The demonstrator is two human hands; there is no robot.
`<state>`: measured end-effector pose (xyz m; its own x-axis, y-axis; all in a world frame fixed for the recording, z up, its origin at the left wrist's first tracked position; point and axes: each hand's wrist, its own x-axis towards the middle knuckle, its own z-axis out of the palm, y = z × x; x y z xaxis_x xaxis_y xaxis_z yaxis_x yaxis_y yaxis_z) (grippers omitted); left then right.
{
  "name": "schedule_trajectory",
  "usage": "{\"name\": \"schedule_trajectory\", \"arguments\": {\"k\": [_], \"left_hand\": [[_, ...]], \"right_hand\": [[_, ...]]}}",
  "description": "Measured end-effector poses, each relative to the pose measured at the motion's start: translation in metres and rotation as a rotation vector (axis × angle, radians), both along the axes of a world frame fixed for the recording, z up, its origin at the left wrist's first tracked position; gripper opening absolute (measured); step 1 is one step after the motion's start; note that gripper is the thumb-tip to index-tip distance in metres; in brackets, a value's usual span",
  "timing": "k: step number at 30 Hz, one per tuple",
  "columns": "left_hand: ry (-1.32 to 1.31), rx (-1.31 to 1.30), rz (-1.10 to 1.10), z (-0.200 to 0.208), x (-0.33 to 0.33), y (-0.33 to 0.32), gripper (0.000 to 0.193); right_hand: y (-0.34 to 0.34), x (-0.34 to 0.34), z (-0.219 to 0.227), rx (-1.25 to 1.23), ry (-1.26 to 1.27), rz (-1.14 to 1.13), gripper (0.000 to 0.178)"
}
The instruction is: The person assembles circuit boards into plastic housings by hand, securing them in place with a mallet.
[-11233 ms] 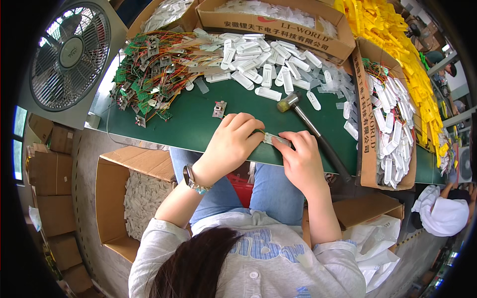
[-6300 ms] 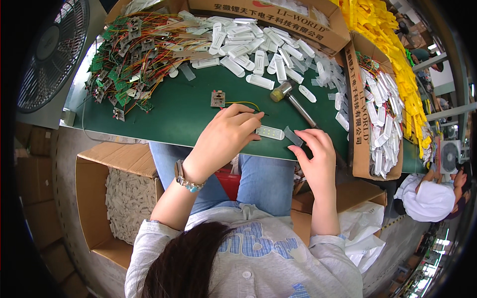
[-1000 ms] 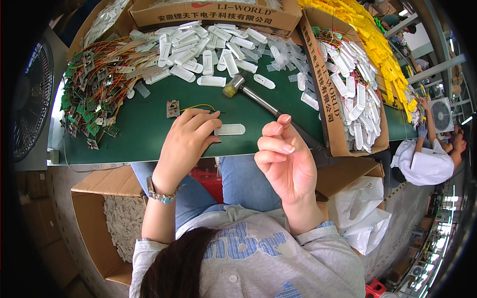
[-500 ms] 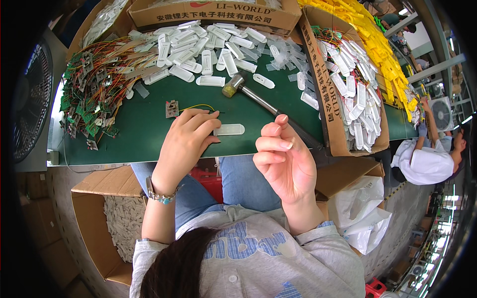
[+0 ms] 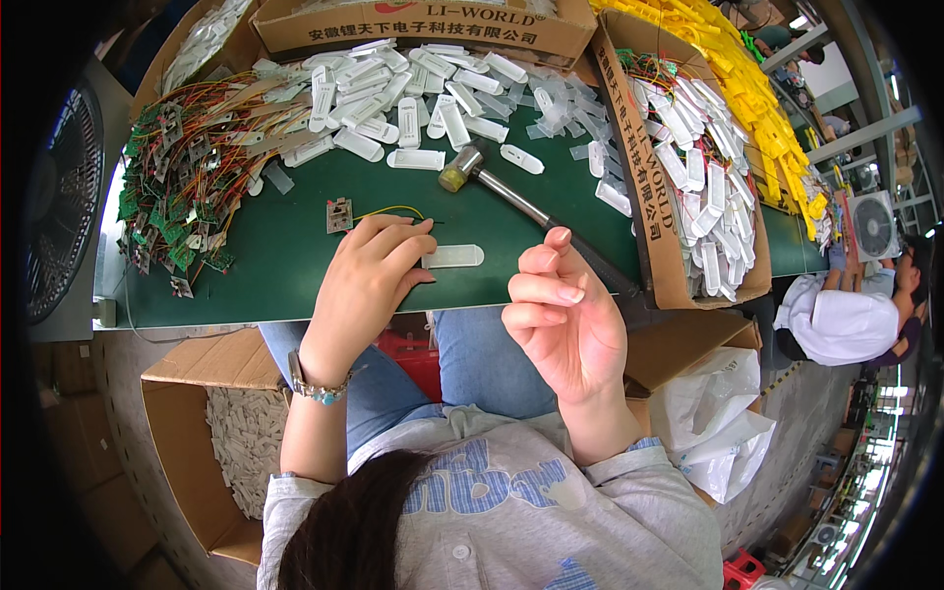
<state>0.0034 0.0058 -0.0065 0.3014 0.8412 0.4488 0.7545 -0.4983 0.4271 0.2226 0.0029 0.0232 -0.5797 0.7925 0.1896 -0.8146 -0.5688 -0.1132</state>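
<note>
My left hand (image 5: 379,261) rests low over the table's front part, its fingers bent round the left end of a white plastic casing (image 5: 457,257), which they partly hide. Just beyond that hand lies a small circuit board (image 5: 339,215), its yellow and dark wires running right past the fingertips. My right hand (image 5: 570,320) is raised at the table's front edge, palm showing and fingers curled together, with nothing visible in it. A hammer (image 5: 511,199) with a yellowish head lies across the table beyond my hands, its dark handle passing behind the right one.
Wired circuit boards (image 5: 182,187) are heaped at the left. White casings (image 5: 379,98) and clear plastic pieces (image 5: 570,103) lie at the back. A cardboard box (image 5: 644,167) of casings stands right, beside yellow parts (image 5: 757,118). A fan (image 5: 74,197) is far left; a co-worker (image 5: 846,320) sits right.
My hands and the things near them have hardly moved. At the far right, the co-worker has shifted, and their arms are posed differently.
</note>
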Motion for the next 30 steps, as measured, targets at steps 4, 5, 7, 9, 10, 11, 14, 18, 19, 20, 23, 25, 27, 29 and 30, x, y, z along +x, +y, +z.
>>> {"name": "schedule_trajectory", "arguments": {"k": [4, 5, 7, 9, 10, 11, 14, 18, 19, 20, 23, 25, 27, 29, 30], "left_hand": [[-0.003, 0.003, -0.003, -0.001, -0.001, 0.0, 0.028], [-0.003, 0.002, -0.003, -0.001, -0.001, 0.0, 0.028], [-0.008, -0.001, -0.003, -0.001, 0.0, 0.0, 0.028], [-0.007, -0.002, -0.003, -0.001, -0.001, 0.0, 0.028], [-0.005, -0.003, -0.004, -0.002, -0.001, 0.0, 0.028], [-0.006, -0.003, -0.005, -0.001, 0.0, 0.0, 0.028], [-0.003, -0.001, -0.001, 0.0, 0.0, 0.0, 0.028], [-0.008, 0.003, 0.001, -0.001, 0.0, 0.0, 0.027], [-0.011, 0.004, 0.0, -0.001, 0.0, 0.0, 0.027], [-0.011, 0.005, 0.0, -0.001, 0.0, 0.0, 0.027], [-0.006, 0.003, 0.004, 0.0, 0.0, 0.0, 0.027], [-0.005, 0.0, 0.006, 0.0, 0.001, 0.0, 0.027], [-0.009, 0.0, 0.004, -0.001, 0.0, 0.0, 0.027], [-0.014, 0.0, 0.001, -0.001, 0.0, 0.0, 0.028], [-0.013, 0.002, -0.001, 0.0, 0.0, 0.0, 0.028]], "right_hand": [[-0.001, 0.0, 0.001, -0.006, -0.009, -0.003, 0.041], [-0.001, 0.0, 0.001, -0.007, -0.005, -0.001, 0.041], [-0.001, 0.0, 0.0, -0.009, -0.001, 0.003, 0.041], [0.0, 0.0, 0.001, 0.035, 0.002, 0.006, 0.042], [0.0, 0.0, 0.001, 0.034, 0.001, 0.006, 0.042], [0.0, 0.001, 0.002, 0.085, -0.054, -0.036, 0.041], [-0.001, 0.002, 0.005, 0.181, -0.148, -0.116, 0.039], [-0.004, -0.002, 0.01, 0.201, -0.173, -0.173, 0.037], [-0.004, -0.004, 0.011, 0.201, -0.174, -0.174, 0.037], [-0.004, -0.005, 0.012, 0.193, -0.12, -0.139, 0.039], [-0.003, -0.008, 0.012, 0.198, -0.036, -0.075, 0.041], [-0.002, -0.009, 0.012, 0.213, -0.006, -0.048, 0.042], [-0.003, -0.01, 0.014, 0.204, -0.012, -0.022, 0.043], [-0.004, -0.011, 0.019, 0.207, -0.032, -0.014, 0.042], [-0.004, -0.011, 0.021, 0.211, -0.051, -0.006, 0.041]]}}
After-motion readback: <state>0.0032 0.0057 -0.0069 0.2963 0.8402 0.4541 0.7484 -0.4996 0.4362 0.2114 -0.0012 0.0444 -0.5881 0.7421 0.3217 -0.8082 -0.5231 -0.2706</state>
